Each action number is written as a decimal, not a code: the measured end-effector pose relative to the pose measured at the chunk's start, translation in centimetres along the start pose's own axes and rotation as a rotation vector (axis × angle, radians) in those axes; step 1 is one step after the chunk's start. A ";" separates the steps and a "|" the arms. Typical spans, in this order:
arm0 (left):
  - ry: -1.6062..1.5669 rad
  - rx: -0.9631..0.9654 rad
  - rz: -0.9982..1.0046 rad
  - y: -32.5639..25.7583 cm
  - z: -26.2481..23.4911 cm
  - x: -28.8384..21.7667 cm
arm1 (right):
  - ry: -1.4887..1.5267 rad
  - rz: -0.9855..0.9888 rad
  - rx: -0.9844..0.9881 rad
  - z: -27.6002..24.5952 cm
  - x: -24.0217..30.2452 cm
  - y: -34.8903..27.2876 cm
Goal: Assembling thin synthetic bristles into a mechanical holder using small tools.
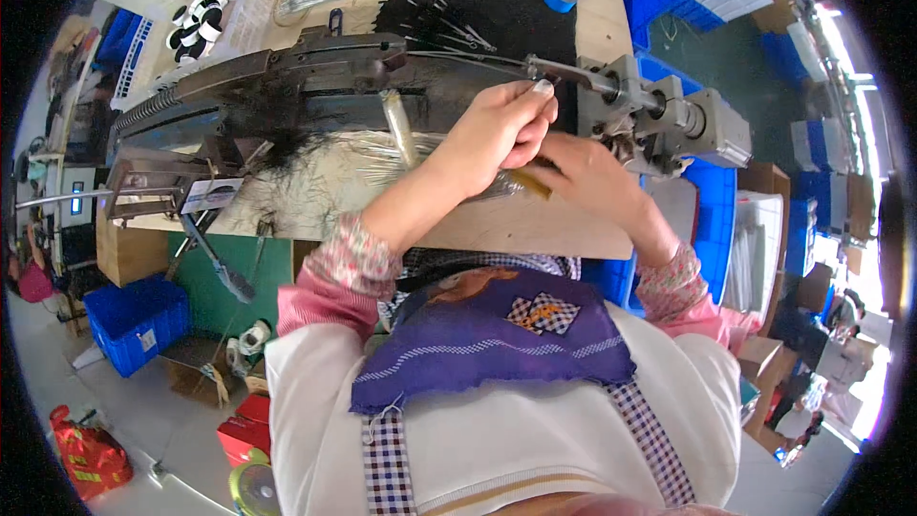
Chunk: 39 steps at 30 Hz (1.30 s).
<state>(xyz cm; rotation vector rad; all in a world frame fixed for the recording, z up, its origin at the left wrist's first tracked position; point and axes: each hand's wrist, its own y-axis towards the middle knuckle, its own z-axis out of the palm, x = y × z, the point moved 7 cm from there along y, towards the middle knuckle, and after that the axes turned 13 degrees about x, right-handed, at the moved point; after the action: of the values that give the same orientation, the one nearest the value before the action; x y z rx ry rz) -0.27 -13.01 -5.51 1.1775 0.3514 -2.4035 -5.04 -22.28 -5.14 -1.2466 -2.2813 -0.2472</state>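
Steel rod [478, 59], thin and running left-right into the grey metal spindle block [650, 100], is pinched near its right end by the left hand [497, 134], fingertips pressed together. Right hand [587, 172] is set just below-right (fingers curled; grip can't be told), approx. touching a yellowish stick [530, 183] on the wooden bench [535, 229].

**One head-worn view, looking steeply down on the bench**

The single fisheye camera sits on the person's head, directly above the wooden workbench [497, 229], facing down and forward. The bench fills the upper centre at close range, its edges bending toward the rim; nearer than the bench lies the wearer's own torso, and floor shows left of it.
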 end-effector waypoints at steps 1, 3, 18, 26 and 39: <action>-0.045 -0.038 -0.034 0.9 -1.1 0.8 | -0.019 0.030 0.036 0.1 0.1 -0.5; -0.123 -0.170 -0.041 0.9 -2.7 1.9 | -0.006 0.154 0.107 -0.2 0.3 -2.3; 0.002 -0.614 0.274 -2.5 -6.3 -0.3 | -0.028 -0.109 0.088 -5.4 -0.2 13.0; 0.043 -0.513 0.293 -2.3 -5.7 -0.6 | 0.629 0.091 0.223 -6.9 -2.3 12.4; -0.837 -0.134 0.491 -1.3 -3.9 -2.1 | -0.786 -0.224 -0.248 -10.4 -0.1 10.2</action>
<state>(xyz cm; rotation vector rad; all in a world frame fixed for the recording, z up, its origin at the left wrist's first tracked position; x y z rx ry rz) 2.89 -9.71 -6.09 0.1035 -0.0502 -2.1445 7.16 -20.80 2.74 -1.3704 -3.1518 -0.1299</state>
